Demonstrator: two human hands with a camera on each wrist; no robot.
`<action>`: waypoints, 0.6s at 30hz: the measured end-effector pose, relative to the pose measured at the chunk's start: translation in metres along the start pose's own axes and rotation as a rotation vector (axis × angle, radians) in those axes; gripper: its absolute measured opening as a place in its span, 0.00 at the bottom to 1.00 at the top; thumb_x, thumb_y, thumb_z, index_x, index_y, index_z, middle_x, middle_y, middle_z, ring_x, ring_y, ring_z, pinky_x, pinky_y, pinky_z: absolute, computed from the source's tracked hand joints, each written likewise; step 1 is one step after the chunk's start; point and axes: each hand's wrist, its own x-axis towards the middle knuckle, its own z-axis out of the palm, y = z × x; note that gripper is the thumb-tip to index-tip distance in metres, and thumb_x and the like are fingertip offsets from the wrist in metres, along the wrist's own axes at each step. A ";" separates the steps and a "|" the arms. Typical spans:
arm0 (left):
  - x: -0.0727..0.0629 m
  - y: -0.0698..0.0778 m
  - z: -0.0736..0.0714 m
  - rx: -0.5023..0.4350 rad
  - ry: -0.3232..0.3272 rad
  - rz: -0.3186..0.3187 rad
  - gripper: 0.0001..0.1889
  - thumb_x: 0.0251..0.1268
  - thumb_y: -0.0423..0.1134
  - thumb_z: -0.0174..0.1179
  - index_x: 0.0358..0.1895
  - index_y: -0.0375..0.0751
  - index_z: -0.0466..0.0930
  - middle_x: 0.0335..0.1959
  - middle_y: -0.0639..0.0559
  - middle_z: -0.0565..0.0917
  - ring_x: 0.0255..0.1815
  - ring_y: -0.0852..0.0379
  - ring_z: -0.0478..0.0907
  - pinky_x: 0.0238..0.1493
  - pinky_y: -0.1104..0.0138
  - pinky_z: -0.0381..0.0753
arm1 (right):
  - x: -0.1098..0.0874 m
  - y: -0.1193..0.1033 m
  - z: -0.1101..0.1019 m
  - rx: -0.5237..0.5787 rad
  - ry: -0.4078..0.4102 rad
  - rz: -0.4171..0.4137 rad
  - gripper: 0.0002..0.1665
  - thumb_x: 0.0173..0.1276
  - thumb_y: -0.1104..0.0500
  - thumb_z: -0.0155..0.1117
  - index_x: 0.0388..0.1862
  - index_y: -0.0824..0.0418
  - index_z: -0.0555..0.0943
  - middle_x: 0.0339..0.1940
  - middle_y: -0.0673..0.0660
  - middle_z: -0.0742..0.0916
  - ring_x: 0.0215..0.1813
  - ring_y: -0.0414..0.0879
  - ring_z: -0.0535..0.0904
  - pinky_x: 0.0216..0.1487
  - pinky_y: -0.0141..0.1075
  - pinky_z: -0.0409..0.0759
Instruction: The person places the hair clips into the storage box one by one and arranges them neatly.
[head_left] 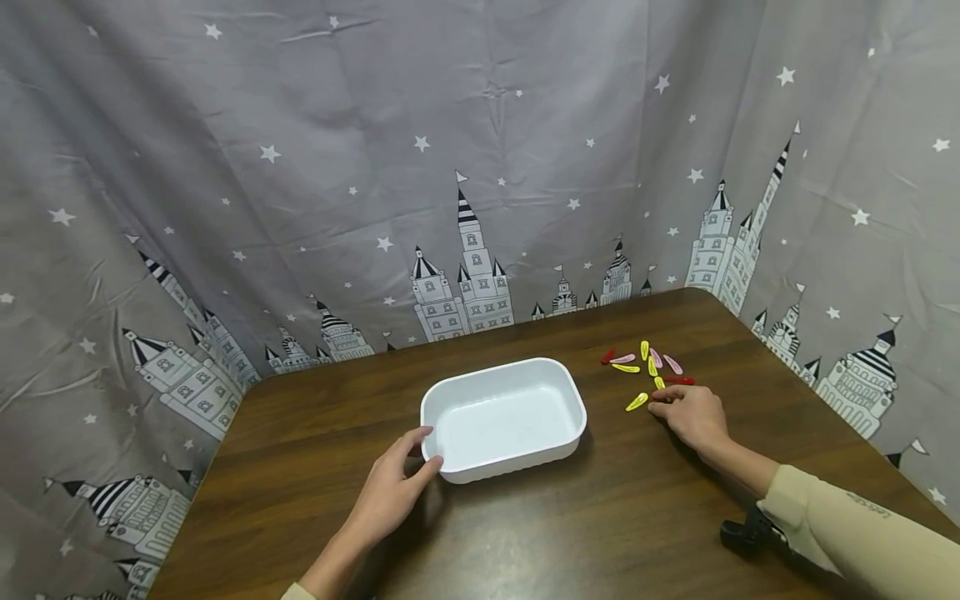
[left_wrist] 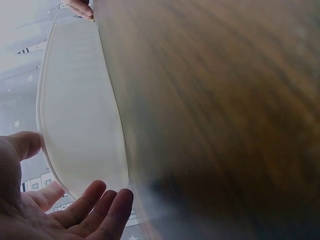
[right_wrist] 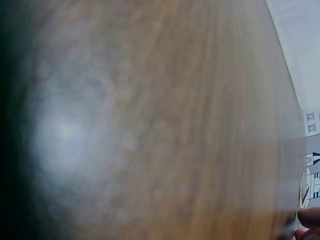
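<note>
A white rectangular basin (head_left: 502, 462) with rounded corners stands on the brown table. My left hand (head_left: 393, 483) holds its near left end, with the thumb and index fingertip at the rim; in the left wrist view the other fingers lie loosely bent beside the outer wall (left_wrist: 80, 100). To the right, my right hand (head_left: 693, 414) is low at the table, fingertips right beside a yellow hair clip (head_left: 637, 402). Another yellow hair clip (head_left: 660, 382) lies just beyond the fingers. I cannot tell whether the fingertips pinch a clip.
Several more snap hair clips lie loosely spread behind the right hand, among them a pink clip (head_left: 672, 364) and a red clip (head_left: 607, 357). The wooden table (head_left: 315, 450) ends at a grey curtain (head_left: 300, 167) printed with castles and stars. A black device (head_left: 742, 536) hangs at the right wrist.
</note>
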 end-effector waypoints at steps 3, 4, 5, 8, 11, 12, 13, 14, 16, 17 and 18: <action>0.000 0.000 0.000 0.001 -0.001 0.001 0.25 0.69 0.44 0.65 0.67 0.44 0.75 0.53 0.47 0.84 0.54 0.53 0.80 0.58 0.50 0.75 | 0.003 0.000 0.000 -0.006 -0.012 -0.012 0.17 0.62 0.54 0.72 0.47 0.63 0.89 0.38 0.64 0.90 0.40 0.59 0.82 0.36 0.43 0.73; 0.000 0.000 0.000 0.001 -0.001 0.001 0.25 0.69 0.44 0.65 0.67 0.44 0.75 0.53 0.47 0.84 0.54 0.53 0.80 0.58 0.50 0.75 | 0.004 0.000 0.000 -0.007 -0.018 -0.019 0.18 0.62 0.54 0.72 0.48 0.62 0.88 0.32 0.62 0.88 0.35 0.56 0.80 0.33 0.42 0.71; 0.000 -0.001 0.000 0.001 -0.001 0.002 0.25 0.69 0.44 0.65 0.67 0.44 0.75 0.53 0.47 0.84 0.54 0.53 0.80 0.58 0.50 0.75 | 0.005 0.000 0.000 -0.009 -0.026 -0.030 0.19 0.62 0.54 0.72 0.49 0.62 0.88 0.26 0.59 0.86 0.31 0.53 0.77 0.30 0.40 0.68; 0.001 -0.002 0.000 -0.002 -0.002 0.005 0.25 0.69 0.44 0.65 0.67 0.44 0.75 0.54 0.47 0.83 0.55 0.53 0.80 0.58 0.50 0.75 | 0.009 0.000 0.000 -0.010 -0.055 -0.060 0.22 0.61 0.54 0.73 0.53 0.60 0.87 0.17 0.49 0.73 0.24 0.46 0.66 0.25 0.38 0.61; 0.001 -0.002 0.000 -0.002 -0.003 0.008 0.25 0.69 0.44 0.65 0.67 0.44 0.74 0.55 0.47 0.83 0.55 0.53 0.80 0.58 0.50 0.75 | 0.011 0.000 -0.001 -0.004 -0.078 -0.087 0.22 0.60 0.55 0.73 0.54 0.59 0.87 0.16 0.46 0.71 0.24 0.44 0.64 0.25 0.38 0.60; 0.001 -0.003 0.000 -0.001 -0.003 0.008 0.25 0.69 0.44 0.65 0.67 0.43 0.74 0.55 0.47 0.83 0.55 0.52 0.80 0.58 0.50 0.75 | 0.012 0.000 -0.001 -0.001 -0.082 -0.090 0.22 0.59 0.56 0.73 0.53 0.59 0.87 0.16 0.46 0.70 0.24 0.44 0.64 0.25 0.38 0.60; 0.001 -0.003 0.000 0.001 -0.002 0.008 0.25 0.69 0.44 0.65 0.67 0.43 0.74 0.54 0.47 0.83 0.55 0.52 0.80 0.58 0.50 0.75 | 0.012 0.000 -0.001 0.001 -0.089 -0.092 0.22 0.59 0.57 0.73 0.53 0.59 0.87 0.15 0.46 0.70 0.24 0.44 0.64 0.26 0.38 0.59; 0.001 -0.003 0.001 0.002 -0.001 0.008 0.25 0.69 0.44 0.65 0.67 0.43 0.75 0.54 0.47 0.83 0.55 0.52 0.80 0.59 0.50 0.75 | 0.013 -0.001 -0.001 0.003 -0.096 -0.095 0.22 0.59 0.57 0.73 0.53 0.59 0.87 0.15 0.46 0.69 0.23 0.44 0.64 0.26 0.38 0.59; 0.001 -0.003 0.001 0.001 0.000 0.007 0.25 0.69 0.44 0.65 0.67 0.43 0.75 0.54 0.46 0.83 0.55 0.52 0.80 0.59 0.49 0.75 | 0.014 -0.002 -0.002 0.004 -0.111 -0.102 0.22 0.59 0.58 0.73 0.54 0.60 0.87 0.15 0.45 0.68 0.24 0.44 0.63 0.27 0.38 0.59; 0.001 -0.003 0.001 0.001 0.001 0.007 0.25 0.69 0.44 0.65 0.67 0.43 0.75 0.54 0.46 0.83 0.55 0.52 0.80 0.59 0.49 0.75 | 0.014 -0.002 -0.003 0.003 -0.120 -0.108 0.22 0.59 0.58 0.73 0.54 0.60 0.87 0.15 0.45 0.68 0.24 0.45 0.63 0.27 0.38 0.59; 0.001 -0.003 0.001 0.002 0.001 0.008 0.25 0.69 0.44 0.65 0.67 0.43 0.75 0.54 0.46 0.83 0.55 0.52 0.80 0.59 0.49 0.75 | 0.015 -0.002 -0.003 0.002 -0.127 -0.111 0.22 0.59 0.58 0.73 0.54 0.59 0.87 0.14 0.45 0.67 0.24 0.45 0.64 0.28 0.38 0.60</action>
